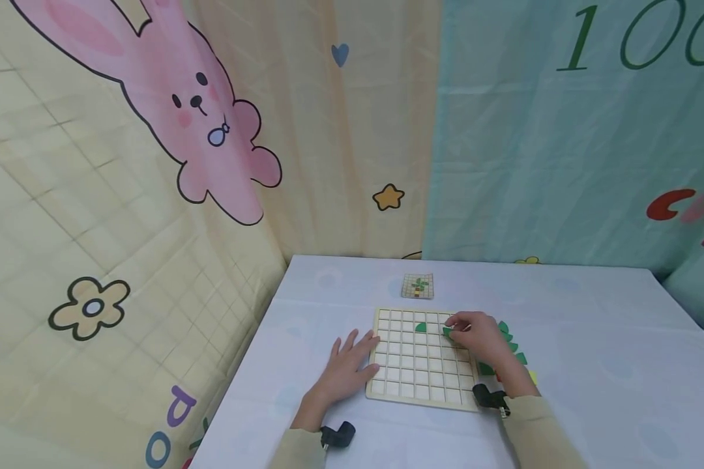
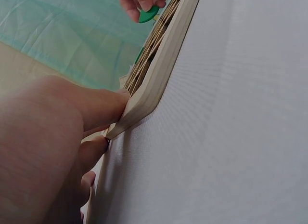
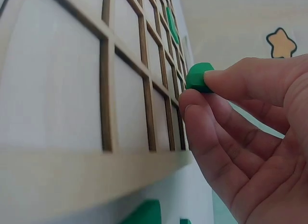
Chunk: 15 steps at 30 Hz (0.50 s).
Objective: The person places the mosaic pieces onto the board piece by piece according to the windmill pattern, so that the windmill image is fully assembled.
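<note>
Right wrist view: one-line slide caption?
Right hand pinching a green piece over the gridded board.

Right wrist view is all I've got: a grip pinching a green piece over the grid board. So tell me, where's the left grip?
Observer: The left grip touches the left edge of the grid board, its fingers spread.
Operator: Is there any loose piece that isn't green?
Observer: Yes, the head view shows a yellow piece, partly hidden by the right forearm.
</note>
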Each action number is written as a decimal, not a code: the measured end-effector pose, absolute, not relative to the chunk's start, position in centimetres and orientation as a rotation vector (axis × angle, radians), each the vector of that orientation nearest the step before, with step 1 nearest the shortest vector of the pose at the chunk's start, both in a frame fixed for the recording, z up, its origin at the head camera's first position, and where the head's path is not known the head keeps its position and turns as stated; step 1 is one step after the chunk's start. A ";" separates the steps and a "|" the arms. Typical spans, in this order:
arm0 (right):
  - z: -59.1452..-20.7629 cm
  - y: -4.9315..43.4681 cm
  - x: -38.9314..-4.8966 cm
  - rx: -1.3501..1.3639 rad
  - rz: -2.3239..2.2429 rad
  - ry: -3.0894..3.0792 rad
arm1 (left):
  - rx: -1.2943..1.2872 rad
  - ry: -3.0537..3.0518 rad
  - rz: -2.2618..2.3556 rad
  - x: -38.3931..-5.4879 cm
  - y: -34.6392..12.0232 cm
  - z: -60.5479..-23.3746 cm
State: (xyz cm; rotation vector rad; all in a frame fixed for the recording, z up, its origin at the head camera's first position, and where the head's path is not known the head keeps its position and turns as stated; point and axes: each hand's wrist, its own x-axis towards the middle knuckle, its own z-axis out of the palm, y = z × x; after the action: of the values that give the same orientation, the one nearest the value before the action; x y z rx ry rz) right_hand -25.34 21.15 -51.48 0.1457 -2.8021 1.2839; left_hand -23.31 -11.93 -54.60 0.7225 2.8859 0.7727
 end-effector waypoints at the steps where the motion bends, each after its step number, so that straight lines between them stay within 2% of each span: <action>1: -51.4 20.9 -25.4 0.147 1.290 -2.801 | 0.721 2.883 0.776 -23.3 -11.9 -54.6; 15: -51.5 17.8 -26.0 0.068 1.321 -2.789 | 0.704 2.888 0.785 -23.2 -12.0 -54.5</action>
State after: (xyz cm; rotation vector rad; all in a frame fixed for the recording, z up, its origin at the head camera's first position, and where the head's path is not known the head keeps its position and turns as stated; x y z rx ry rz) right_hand -26.04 17.80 -51.52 0.0677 -2.7888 1.3207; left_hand -23.23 -11.96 -54.54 0.7042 2.8881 0.7853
